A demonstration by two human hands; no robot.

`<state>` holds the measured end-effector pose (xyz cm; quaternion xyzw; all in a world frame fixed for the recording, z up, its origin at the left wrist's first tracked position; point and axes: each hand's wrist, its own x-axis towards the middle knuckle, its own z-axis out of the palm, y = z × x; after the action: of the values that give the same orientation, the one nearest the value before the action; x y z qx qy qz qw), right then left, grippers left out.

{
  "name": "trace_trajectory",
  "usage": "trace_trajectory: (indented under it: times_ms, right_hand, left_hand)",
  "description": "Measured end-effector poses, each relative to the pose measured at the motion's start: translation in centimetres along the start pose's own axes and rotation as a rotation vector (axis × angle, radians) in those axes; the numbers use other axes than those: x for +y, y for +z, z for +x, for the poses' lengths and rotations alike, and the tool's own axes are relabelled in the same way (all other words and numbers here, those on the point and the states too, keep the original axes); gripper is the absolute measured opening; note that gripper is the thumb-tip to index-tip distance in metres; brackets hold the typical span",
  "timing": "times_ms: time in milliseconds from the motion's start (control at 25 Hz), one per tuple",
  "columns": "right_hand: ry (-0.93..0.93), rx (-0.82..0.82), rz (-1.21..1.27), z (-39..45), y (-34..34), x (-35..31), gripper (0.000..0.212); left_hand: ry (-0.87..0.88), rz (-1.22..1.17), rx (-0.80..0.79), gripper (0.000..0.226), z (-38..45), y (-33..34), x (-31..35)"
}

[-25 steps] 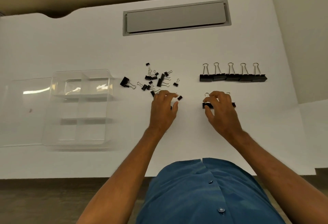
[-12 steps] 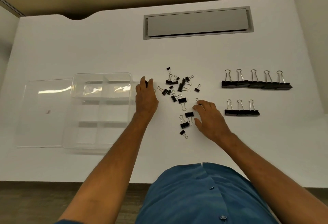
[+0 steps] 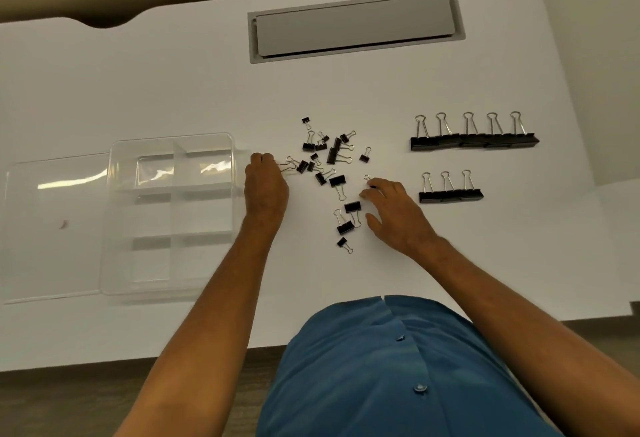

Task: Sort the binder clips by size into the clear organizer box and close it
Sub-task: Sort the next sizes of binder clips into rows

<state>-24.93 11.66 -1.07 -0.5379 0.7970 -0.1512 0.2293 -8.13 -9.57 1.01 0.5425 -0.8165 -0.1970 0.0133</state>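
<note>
A clear organizer box [image 3: 114,194] with several empty compartments lies at the left of the white desk, its lid [image 3: 52,228] folded open to the left. Loose small and medium black binder clips [image 3: 334,156] are scattered at the centre. My left hand [image 3: 266,190] is just right of the box, fingers curled round a binder clip [image 3: 287,167] whose wire handles stick out to the right. My right hand [image 3: 394,211] lies at the pile's right edge, fingertips touching a small clip [image 3: 367,179], thumb held apart.
Five large clips [image 3: 474,140] stand in a row at the right, with a row of three clips [image 3: 450,194] below them. A grey cable hatch [image 3: 353,24] is set into the desk at the back. The desk's front edge is near my body.
My left hand moved left from the pile to beside the box and gripped a clip. My right hand left the row of three clips and came to the pile's right edge.
</note>
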Motion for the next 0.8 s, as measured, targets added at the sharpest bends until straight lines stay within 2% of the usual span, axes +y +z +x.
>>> trace_trajectory:
  times_ms: [80, 200, 360, 440, 600, 800]
  right_hand:
    - [-0.023, -0.011, 0.061, -0.6, -0.1, 0.6, 0.046]
    - [-0.056, 0.018, 0.134, -1.8, -0.7, 1.6, 0.041]
    - [-0.009, 0.299, 0.070, -4.1, -2.4, 4.4, 0.031]
    - [0.032, 0.357, 0.006, -4.9, -3.2, 6.8, 0.034]
    - [0.047, 0.266, -0.105, -5.3, -4.3, 10.9, 0.041]
    - [0.053, 0.278, -0.084, -5.0, -4.6, 13.5, 0.026]
  left_hand:
    - [-0.026, -0.090, 0.018, 0.025, -2.1, -0.3, 1.1]
    - [-0.011, -0.291, -0.023, 0.039, -6.3, 0.0, 3.9]
    - [0.125, -0.354, -0.127, 0.035, -10.4, 3.0, 9.2]
    - [0.188, -0.351, -0.166, 0.032, -11.5, 4.7, 11.9]
    - [0.223, -0.335, -0.210, 0.028, -11.7, 7.5, 16.1]
    - [0.098, -0.283, -0.212, 0.030, -10.1, 9.6, 18.8]
